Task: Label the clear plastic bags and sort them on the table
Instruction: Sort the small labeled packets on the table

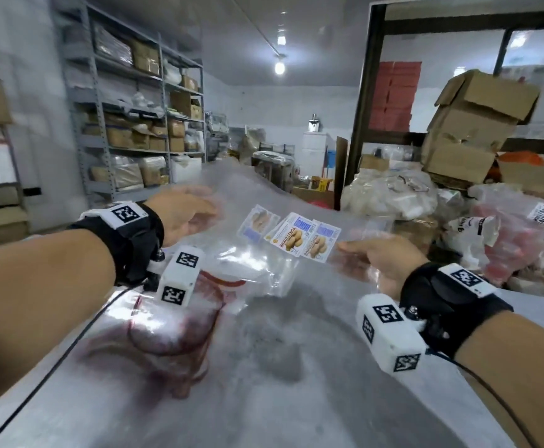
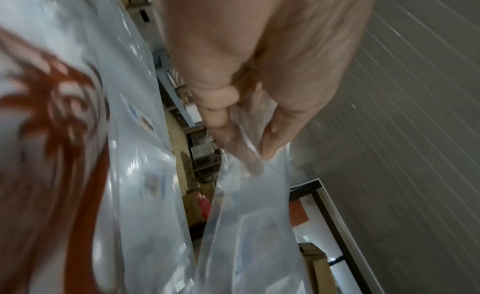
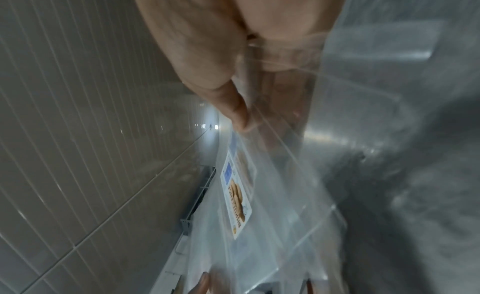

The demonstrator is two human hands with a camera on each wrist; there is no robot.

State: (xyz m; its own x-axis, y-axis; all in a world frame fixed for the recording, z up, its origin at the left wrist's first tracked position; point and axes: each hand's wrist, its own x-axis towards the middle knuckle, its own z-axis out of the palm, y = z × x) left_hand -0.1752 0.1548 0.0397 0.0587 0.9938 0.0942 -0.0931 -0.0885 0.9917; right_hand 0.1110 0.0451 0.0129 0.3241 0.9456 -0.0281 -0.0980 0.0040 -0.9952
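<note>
Steel table point(image 1: 296, 399) (dull, scuffed); a red-printed plastic bag point(image 1: 173, 321) lies on its left part.

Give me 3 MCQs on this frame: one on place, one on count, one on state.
1. Where is the stack of clear plastic bags?
A. held above the steel table
B. on a shelf
C. in a carton

2. How many printed labels show on the bags in the head view?
A. one
B. three
C. six

3. What is the left hand doing?
A. hanging idle
B. pinching the bags' edge
C. pressing on the table

Key: 1 A, both hands hold the bags up, the right hand opposite; 2 B, three fanned labels; 3 B, thumb and fingers pinch plastic.
</note>
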